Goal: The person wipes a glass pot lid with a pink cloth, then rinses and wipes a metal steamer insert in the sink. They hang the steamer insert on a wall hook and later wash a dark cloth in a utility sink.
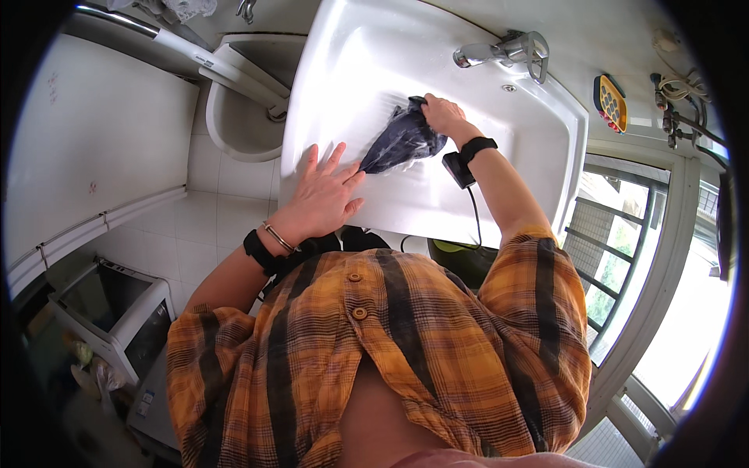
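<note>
A dark navy wet cloth (404,138) with white suds on it lies bunched on the ribbed washboard slope of a white ceramic laundry sink (374,205). My right hand (445,115) grips its upper right end, fingers curled over the fabric. My left hand (327,190) rests flat at the sink's near left edge with its fingers spread. One of its fingertips touches the cloth's pointed lower left end. Each wrist wears a black strap, and a black box (459,169) with a cable hangs at the right one.
A chrome faucet (497,55) stands at the sink's back right. An orange-and-dark soap holder (611,104) hangs on the wall. Left of the sink is a smaller white basin (246,126) under a white pipe (222,64). A green-rimmed dark container (459,257) stands below the front edge.
</note>
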A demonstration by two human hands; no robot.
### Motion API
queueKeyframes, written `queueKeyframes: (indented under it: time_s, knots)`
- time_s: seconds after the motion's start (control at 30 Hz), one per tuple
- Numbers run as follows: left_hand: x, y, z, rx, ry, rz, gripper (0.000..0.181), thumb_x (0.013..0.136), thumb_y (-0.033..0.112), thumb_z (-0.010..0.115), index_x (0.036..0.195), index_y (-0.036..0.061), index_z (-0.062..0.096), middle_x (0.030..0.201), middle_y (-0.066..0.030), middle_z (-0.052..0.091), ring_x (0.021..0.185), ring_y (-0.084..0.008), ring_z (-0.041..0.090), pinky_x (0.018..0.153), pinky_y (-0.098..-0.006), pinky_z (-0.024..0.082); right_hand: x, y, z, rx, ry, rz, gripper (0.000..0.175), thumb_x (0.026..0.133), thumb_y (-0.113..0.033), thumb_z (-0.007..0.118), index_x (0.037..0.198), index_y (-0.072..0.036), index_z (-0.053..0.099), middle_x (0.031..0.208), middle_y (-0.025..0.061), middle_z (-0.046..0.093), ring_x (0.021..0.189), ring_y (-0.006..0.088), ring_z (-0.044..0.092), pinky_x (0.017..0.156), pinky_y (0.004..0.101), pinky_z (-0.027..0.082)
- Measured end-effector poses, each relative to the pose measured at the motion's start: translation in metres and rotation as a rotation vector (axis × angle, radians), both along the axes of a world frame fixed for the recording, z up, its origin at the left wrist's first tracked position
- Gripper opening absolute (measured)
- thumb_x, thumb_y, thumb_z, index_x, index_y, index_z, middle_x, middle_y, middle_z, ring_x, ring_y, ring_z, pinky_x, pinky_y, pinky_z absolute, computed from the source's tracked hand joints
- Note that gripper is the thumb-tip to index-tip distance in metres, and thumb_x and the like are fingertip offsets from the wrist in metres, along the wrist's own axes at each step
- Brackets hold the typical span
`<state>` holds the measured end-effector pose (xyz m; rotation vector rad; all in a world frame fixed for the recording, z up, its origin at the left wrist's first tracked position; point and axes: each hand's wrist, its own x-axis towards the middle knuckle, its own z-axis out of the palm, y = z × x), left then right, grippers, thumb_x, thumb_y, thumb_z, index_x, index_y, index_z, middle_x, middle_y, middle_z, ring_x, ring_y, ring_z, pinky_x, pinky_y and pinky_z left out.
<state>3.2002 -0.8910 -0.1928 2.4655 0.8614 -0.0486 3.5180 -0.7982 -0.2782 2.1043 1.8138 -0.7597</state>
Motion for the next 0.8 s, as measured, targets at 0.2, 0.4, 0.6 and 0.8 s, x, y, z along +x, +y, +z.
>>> queueKeyframes:
  time_s: [0.2,0.4,0.6,0.8]
  knots:
    - [0.000,-0.003,0.003,-0.007,0.003,0.038,0.048,0.095,0.034,0.050,0.130,0.0019,0.054,0.141,-0.0119,0.047,0.144,-0.0348,0.020,0.114,-0.0617,0.008,-0.077,-0.064,0.051,0.023,0.198,0.414,0.026,0.092,-0.033,0.054,0.109,-0.014,0.057,0.105,0.0195,0.059,0.096,0.0372,0.063,0.084,0.0442,0.052]
    - [0.003,-0.004,0.004,0.048,0.028,-0.058,0.046,0.096,0.030,0.049,0.133,0.0027,0.051,0.144,-0.0115,0.044,0.144,-0.0347,0.018,0.112,-0.0635,0.008,-0.039,-0.012,-0.012,-0.001,-0.066,0.331,0.024,0.095,-0.025,0.045,0.104,-0.010,0.061,0.105,0.0198,0.065,0.092,0.0358,0.066,0.083,0.0432,0.053]
    - [0.000,-0.004,-0.002,0.002,-0.001,-0.013,0.045,0.096,0.029,0.048,0.133,0.0031,0.052,0.144,-0.0113,0.044,0.144,-0.0338,0.019,0.112,-0.0640,0.009,-0.068,-0.029,0.033,0.026,0.142,0.368,0.031,0.096,-0.033,0.046,0.111,-0.009,0.059,0.109,0.0191,0.061,0.101,0.0357,0.063,0.087,0.0445,0.051]
    - [0.005,-0.004,0.004,0.049,0.004,-0.052,0.044,0.096,0.030,0.047,0.131,0.0029,0.054,0.142,-0.0111,0.046,0.144,-0.0329,0.020,0.112,-0.0641,0.008,-0.070,-0.037,0.015,0.014,0.088,0.371,0.027,0.095,-0.027,0.046,0.105,-0.007,0.059,0.096,0.0174,0.067,0.091,0.0359,0.066,0.082,0.0437,0.053]
